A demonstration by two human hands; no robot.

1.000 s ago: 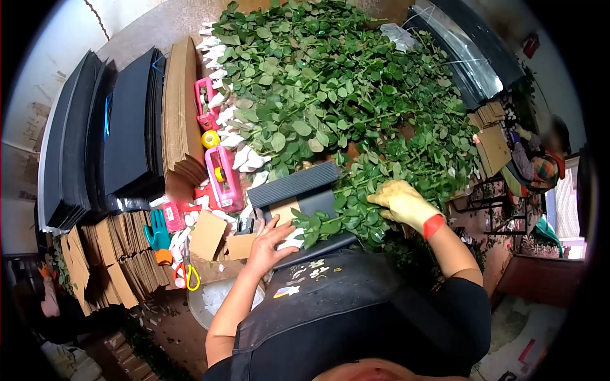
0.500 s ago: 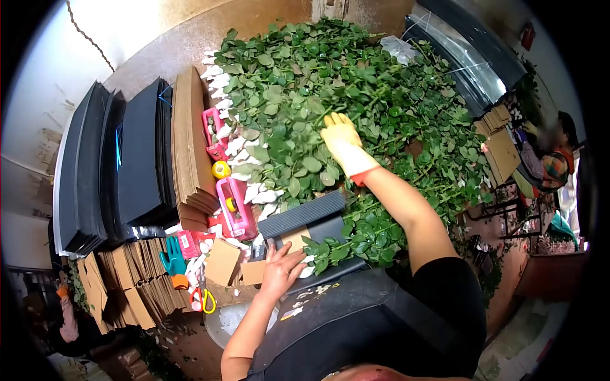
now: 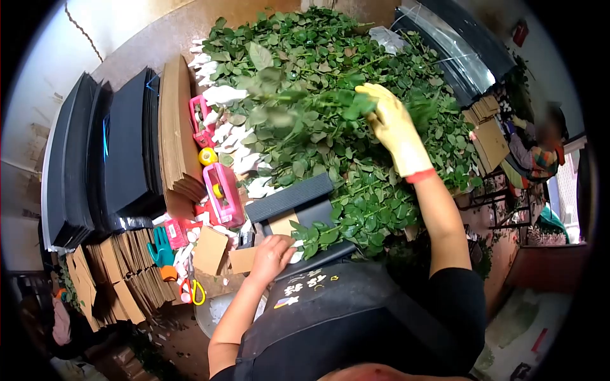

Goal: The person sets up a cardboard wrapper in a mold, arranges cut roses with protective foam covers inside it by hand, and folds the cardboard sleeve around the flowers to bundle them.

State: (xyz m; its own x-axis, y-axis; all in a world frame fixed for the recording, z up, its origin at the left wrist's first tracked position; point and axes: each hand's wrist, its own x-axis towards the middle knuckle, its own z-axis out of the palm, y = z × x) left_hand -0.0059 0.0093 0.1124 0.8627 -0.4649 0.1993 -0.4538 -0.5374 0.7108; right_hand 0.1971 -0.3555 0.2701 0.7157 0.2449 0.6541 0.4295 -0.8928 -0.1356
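My right hand (image 3: 393, 124), in a yellow rubber glove with a red cuff, is closed around a leafy flower stem (image 3: 330, 101). That stem is lifted above a thick pile of similar green stems (image 3: 375, 165); its leaves are blurred, and a white-covered head (image 3: 225, 95) shows at its left end. My bare left hand (image 3: 273, 257) is curled low by a cardboard piece (image 3: 242, 260), beside leafy stems (image 3: 324, 238) with a white tip near the fingers. What its fingers hold is hidden. A ribbed black strip (image 3: 289, 197) lies just beyond it.
Pink tape dispensers (image 3: 223, 193) and a yellow tape roll (image 3: 207, 156) stand left of the pile. Farther left are black sheets (image 3: 133, 146), stacked cardboard (image 3: 175, 127), a teal glove (image 3: 162, 251) and yellow-handled scissors (image 3: 198, 293). Another person (image 3: 540, 152) is at the right.
My right hand has moved up and right from the pile, now raising a leafy stem. My left hand's fingers have curled in, and the view has shifted slightly.
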